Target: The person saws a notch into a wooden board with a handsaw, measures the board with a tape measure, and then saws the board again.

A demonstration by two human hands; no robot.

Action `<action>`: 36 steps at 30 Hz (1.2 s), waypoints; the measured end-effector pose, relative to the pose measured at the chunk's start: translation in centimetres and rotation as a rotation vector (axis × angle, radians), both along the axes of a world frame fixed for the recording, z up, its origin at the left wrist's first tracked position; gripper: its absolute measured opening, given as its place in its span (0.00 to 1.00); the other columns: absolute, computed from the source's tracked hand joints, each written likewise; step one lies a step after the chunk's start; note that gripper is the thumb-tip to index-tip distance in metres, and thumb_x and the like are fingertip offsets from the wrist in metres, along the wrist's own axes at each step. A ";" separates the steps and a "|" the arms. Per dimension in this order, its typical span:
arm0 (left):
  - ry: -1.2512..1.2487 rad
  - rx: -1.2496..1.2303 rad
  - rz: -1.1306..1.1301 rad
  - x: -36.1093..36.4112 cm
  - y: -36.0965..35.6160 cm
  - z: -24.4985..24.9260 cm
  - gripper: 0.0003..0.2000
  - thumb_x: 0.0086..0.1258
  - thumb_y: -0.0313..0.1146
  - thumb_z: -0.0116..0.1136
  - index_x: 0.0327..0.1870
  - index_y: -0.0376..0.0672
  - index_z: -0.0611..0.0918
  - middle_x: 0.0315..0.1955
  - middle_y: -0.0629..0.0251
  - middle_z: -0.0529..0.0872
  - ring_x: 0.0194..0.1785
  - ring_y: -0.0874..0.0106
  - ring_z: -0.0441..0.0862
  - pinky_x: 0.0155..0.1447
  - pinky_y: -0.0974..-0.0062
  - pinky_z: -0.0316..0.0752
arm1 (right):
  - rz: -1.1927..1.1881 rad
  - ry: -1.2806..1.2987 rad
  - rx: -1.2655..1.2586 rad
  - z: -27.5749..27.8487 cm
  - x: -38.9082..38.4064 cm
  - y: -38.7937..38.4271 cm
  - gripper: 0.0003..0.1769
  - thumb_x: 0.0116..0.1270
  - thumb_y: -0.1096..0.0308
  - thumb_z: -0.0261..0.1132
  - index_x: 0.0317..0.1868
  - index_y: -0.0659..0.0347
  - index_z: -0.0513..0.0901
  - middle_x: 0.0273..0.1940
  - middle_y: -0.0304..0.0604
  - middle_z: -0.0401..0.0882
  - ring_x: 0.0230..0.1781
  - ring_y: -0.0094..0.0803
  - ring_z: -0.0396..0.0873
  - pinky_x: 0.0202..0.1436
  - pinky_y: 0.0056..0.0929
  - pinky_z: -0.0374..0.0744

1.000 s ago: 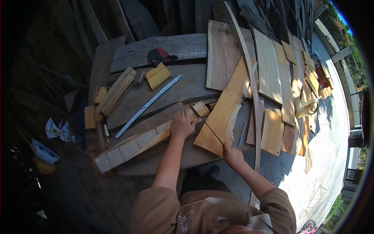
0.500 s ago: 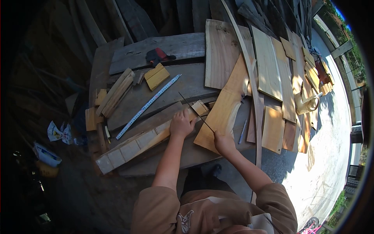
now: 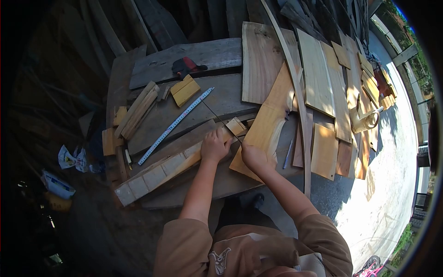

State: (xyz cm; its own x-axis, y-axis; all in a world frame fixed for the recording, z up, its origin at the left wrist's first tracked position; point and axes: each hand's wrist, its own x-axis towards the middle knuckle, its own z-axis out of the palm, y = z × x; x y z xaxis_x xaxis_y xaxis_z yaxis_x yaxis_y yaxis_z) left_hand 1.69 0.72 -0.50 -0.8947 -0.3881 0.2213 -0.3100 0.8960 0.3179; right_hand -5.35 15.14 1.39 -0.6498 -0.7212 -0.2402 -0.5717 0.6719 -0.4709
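My left hand (image 3: 214,147) presses flat on a long pale wooden strip (image 3: 157,173) that lies slanted across the grey workbench (image 3: 203,55). My right hand (image 3: 253,157) sits just right of it, closed on the handle of a thin-bladed saw (image 3: 221,121). The blade runs up and left across the strip, close to my left fingertips. The strip's short end piece (image 3: 236,125) lies beyond the blade. An orange wood slab (image 3: 270,124) lies under and beside my right hand.
A white folding ruler (image 3: 175,124) lies diagonally above the strip. Farther back are yellow blocks (image 3: 186,90), a red and black tool (image 3: 187,65) and stacked slats (image 3: 136,108). Several boards (image 3: 318,78) cover the right side; a blue pen (image 3: 287,154) lies near the slab.
My right hand has pushed the saw forward, up and to the left, ending close beside my left hand. The left hand and the strip have stayed put.
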 end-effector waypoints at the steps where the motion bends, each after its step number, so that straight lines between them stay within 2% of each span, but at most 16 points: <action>1: 0.002 -0.001 -0.001 0.1 -0.1 0.0 0.21 0.56 0.44 0.58 0.40 0.35 0.70 0.32 0.51 0.78 0.38 0.56 0.76 0.46 0.64 0.70 | -0.009 -0.007 0.089 1.4 0.4 1.3 0.08 0.61 0.68 0.48 0.38 0.61 0.70 0.24 0.55 0.78 0.25 0.53 0.78 0.28 0.50 0.75; 2: 0.006 -0.001 -0.004 0.1 -0.1 -0.1 0.21 0.56 0.44 0.58 0.40 0.35 0.70 0.32 0.51 0.78 0.38 0.56 0.76 0.46 0.64 0.70 | -0.018 -0.012 0.180 2.2 0.9 2.9 0.08 0.61 0.68 0.49 0.38 0.61 0.71 0.24 0.56 0.78 0.25 0.52 0.78 0.27 0.50 0.75; 5: 0.020 -0.001 -0.004 0.0 0.0 -0.4 0.22 0.55 0.44 0.58 0.41 0.34 0.70 0.32 0.51 0.78 0.38 0.56 0.77 0.45 0.64 0.70 | -0.035 0.004 0.194 0.7 3.1 9.3 0.07 0.61 0.68 0.50 0.36 0.62 0.70 0.21 0.56 0.77 0.23 0.52 0.78 0.25 0.50 0.74; 9: -0.007 0.002 0.001 0.1 0.0 -0.3 0.22 0.56 0.45 0.58 0.41 0.34 0.70 0.32 0.51 0.78 0.38 0.56 0.77 0.45 0.64 0.70 | -0.064 -0.020 0.192 1.4 3.0 9.9 0.07 0.61 0.67 0.50 0.36 0.62 0.69 0.20 0.55 0.77 0.22 0.52 0.77 0.26 0.50 0.74; 12: 0.005 -0.024 -0.003 0.1 0.0 -0.3 0.22 0.56 0.44 0.58 0.41 0.34 0.70 0.31 0.51 0.78 0.37 0.56 0.76 0.45 0.64 0.70 | 0.007 0.032 0.137 0.2 1.4 5.1 0.07 0.62 0.68 0.49 0.36 0.62 0.69 0.23 0.57 0.77 0.24 0.52 0.78 0.27 0.49 0.74; 14: 0.016 -0.027 -0.006 0.1 0.0 -0.2 0.22 0.56 0.44 0.58 0.41 0.34 0.70 0.31 0.51 0.78 0.37 0.56 0.76 0.44 0.64 0.70 | -0.046 -0.047 0.120 3.9 0.7 0.7 0.08 0.60 0.69 0.48 0.36 0.64 0.70 0.24 0.56 0.78 0.27 0.51 0.79 0.30 0.47 0.76; 17: 0.038 -0.020 -0.012 0.0 0.0 -0.3 0.22 0.56 0.44 0.58 0.40 0.34 0.70 0.30 0.52 0.78 0.36 0.56 0.76 0.44 0.64 0.70 | -0.024 0.019 -0.009 -0.8 -0.3 -1.8 0.07 0.60 0.70 0.47 0.34 0.63 0.71 0.24 0.56 0.78 0.27 0.51 0.79 0.30 0.47 0.76; 18: 0.046 -0.013 -0.018 0.0 -0.1 -0.2 0.22 0.56 0.44 0.58 0.40 0.34 0.70 0.29 0.52 0.77 0.36 0.56 0.76 0.44 0.64 0.70 | -0.029 0.017 -0.011 0.5 0.0 -1.3 0.07 0.60 0.70 0.47 0.34 0.63 0.71 0.24 0.56 0.78 0.27 0.51 0.79 0.30 0.47 0.76; 20: 0.045 -0.014 -0.020 0.0 -0.1 -0.2 0.22 0.56 0.45 0.58 0.40 0.34 0.70 0.30 0.52 0.78 0.36 0.56 0.76 0.44 0.64 0.70 | -0.043 -0.074 0.168 4.5 0.6 1.0 0.07 0.62 0.69 0.47 0.37 0.63 0.69 0.26 0.58 0.78 0.28 0.52 0.79 0.30 0.48 0.75; 22: 0.048 -0.015 -0.012 0.0 -0.2 -0.3 0.22 0.56 0.45 0.58 0.41 0.34 0.70 0.30 0.52 0.78 0.36 0.56 0.76 0.44 0.64 0.69 | -0.012 -0.005 0.104 0.6 1.9 6.0 0.07 0.62 0.68 0.48 0.36 0.63 0.69 0.25 0.57 0.78 0.25 0.52 0.78 0.27 0.49 0.75; 24: 0.025 0.000 -0.009 0.1 -0.1 -0.5 0.22 0.57 0.45 0.57 0.42 0.34 0.70 0.32 0.52 0.78 0.36 0.56 0.76 0.44 0.64 0.69 | -0.038 -0.023 0.240 1.6 3.3 9.7 0.07 0.62 0.68 0.48 0.36 0.62 0.69 0.23 0.56 0.77 0.23 0.53 0.77 0.25 0.49 0.74; 27: 0.046 -0.015 -0.004 0.1 -0.1 -0.6 0.23 0.57 0.46 0.57 0.42 0.33 0.70 0.32 0.52 0.78 0.37 0.56 0.76 0.45 0.64 0.69 | -0.048 -0.052 0.254 2.1 3.0 10.3 0.07 0.62 0.68 0.48 0.36 0.62 0.69 0.23 0.57 0.77 0.23 0.52 0.78 0.25 0.49 0.74; 30: 0.030 -0.023 -0.006 0.1 -0.1 -0.5 0.22 0.57 0.45 0.57 0.42 0.34 0.70 0.32 0.52 0.78 0.37 0.56 0.76 0.45 0.64 0.69 | 0.022 0.017 0.137 0.6 1.3 5.6 0.06 0.61 0.70 0.48 0.35 0.63 0.69 0.23 0.57 0.77 0.24 0.53 0.78 0.26 0.50 0.74; 32: 0.021 -0.022 -0.007 0.0 0.0 -0.3 0.22 0.57 0.45 0.57 0.41 0.34 0.70 0.32 0.52 0.78 0.37 0.56 0.76 0.45 0.64 0.69 | -0.012 -0.047 0.095 4.2 0.4 0.9 0.06 0.61 0.70 0.48 0.35 0.64 0.69 0.24 0.57 0.78 0.25 0.53 0.78 0.27 0.49 0.74; 34: 0.012 -0.022 -0.004 0.0 0.0 -0.1 0.22 0.57 0.45 0.57 0.41 0.34 0.70 0.32 0.52 0.78 0.37 0.56 0.76 0.44 0.64 0.69 | -0.022 0.006 -0.028 -0.8 -0.5 -1.7 0.07 0.60 0.70 0.47 0.36 0.62 0.70 0.25 0.56 0.78 0.27 0.52 0.79 0.29 0.48 0.75; 36: 0.011 -0.004 -0.004 0.0 0.0 -0.1 0.21 0.56 0.45 0.58 0.40 0.35 0.70 0.31 0.52 0.78 0.36 0.56 0.76 0.44 0.64 0.69 | -0.011 0.002 -0.006 -0.9 -0.2 -1.0 0.07 0.60 0.70 0.47 0.36 0.62 0.70 0.26 0.56 0.78 0.27 0.52 0.79 0.28 0.48 0.75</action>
